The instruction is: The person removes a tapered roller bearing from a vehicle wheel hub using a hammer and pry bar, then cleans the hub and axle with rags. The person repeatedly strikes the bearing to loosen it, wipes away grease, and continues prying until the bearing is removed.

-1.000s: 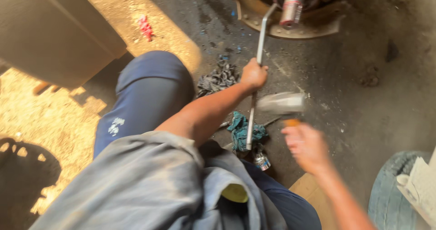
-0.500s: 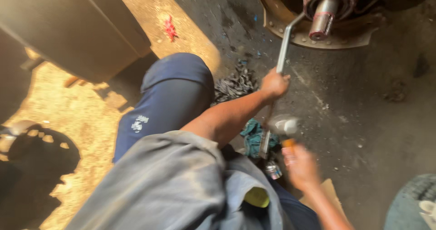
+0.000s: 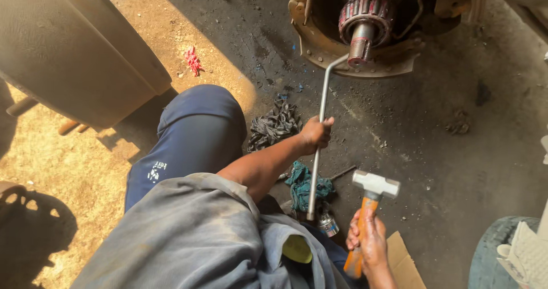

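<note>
My left hand [image 3: 315, 134] grips a long bent steel rod [image 3: 319, 129] about its middle. The rod's hooked top end rests by the threaded axle spindle [image 3: 361, 41] of a rusty wheel hub [image 3: 348, 32] at the top of the view. Its lower end sits near my lap. My right hand [image 3: 368, 240] holds the orange handle of a small sledgehammer [image 3: 374, 185], whose grey head is raised to the right of the rod's lower end.
A dark rag [image 3: 275, 124] and a teal rag [image 3: 302, 186] lie on the oily ground by my knee [image 3: 197, 123]. A small shiny metal part [image 3: 328, 224] sits below the rod. Cardboard [image 3: 405, 263] lies at lower right, and a large dark panel [image 3: 74, 49] stands at upper left.
The view has shifted, bringing the hub further into sight. My right hand now holds the hammer still and sharp beside the rod's lower end, after a blurred motion. My left hand keeps its grip on the rod.
</note>
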